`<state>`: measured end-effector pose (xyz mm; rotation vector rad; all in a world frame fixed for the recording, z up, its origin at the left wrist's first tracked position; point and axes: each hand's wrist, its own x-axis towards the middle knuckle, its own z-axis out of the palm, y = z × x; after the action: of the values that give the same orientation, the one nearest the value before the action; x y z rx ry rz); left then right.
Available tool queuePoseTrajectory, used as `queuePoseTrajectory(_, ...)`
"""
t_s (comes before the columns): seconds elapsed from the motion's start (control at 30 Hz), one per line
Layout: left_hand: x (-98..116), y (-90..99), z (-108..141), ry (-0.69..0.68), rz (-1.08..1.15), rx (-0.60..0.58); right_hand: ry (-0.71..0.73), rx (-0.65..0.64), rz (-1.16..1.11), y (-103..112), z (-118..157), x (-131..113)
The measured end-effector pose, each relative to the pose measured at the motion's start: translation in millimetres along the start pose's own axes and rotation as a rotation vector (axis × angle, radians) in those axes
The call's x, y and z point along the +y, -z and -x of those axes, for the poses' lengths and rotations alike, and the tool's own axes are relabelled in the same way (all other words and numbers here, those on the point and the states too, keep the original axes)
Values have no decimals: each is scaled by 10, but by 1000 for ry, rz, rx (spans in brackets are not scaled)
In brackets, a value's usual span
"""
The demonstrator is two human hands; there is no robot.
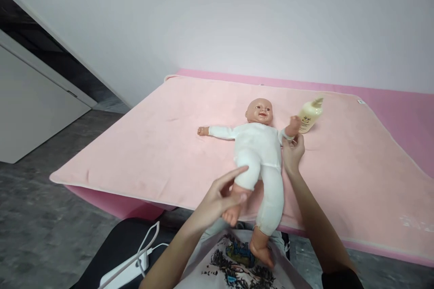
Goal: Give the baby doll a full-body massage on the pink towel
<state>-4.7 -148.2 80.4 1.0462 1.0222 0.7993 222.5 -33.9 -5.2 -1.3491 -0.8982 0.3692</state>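
A baby doll [259, 142] with a bald head and a white cloth body lies face up on a pink blanket, its lower legs past the blanket's front edge. My left hand [217, 196] is at the doll's bent leg on the left, its thumb across the shin and its index finger along the knee; the other fingers are partly hidden. Curled around the doll's raised arm on the right, near the cuff, is my right hand [293, 151]. A pale yellow pump bottle [310, 116] stands just behind that raised arm, its lower part partly covered by the doll's hand.
The pink blanket [152, 135] covers most of a darker pink table surface [400, 117] against a white wall. At lower left, a white power strip [125, 271] with cables lies on a black chair seat [111, 239]. The table's front edge is close to my lap.
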Motion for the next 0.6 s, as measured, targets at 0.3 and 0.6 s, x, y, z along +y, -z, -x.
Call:
queuePoseTrajectory(0.3, -28, -59, -366, -84, 51, 44, 220, -123, 252, 6, 18, -64)
queuePoseTrajectory(0.6, 12, -90, -44, -44, -62, -88, 110, -98, 189, 46, -41, -4)
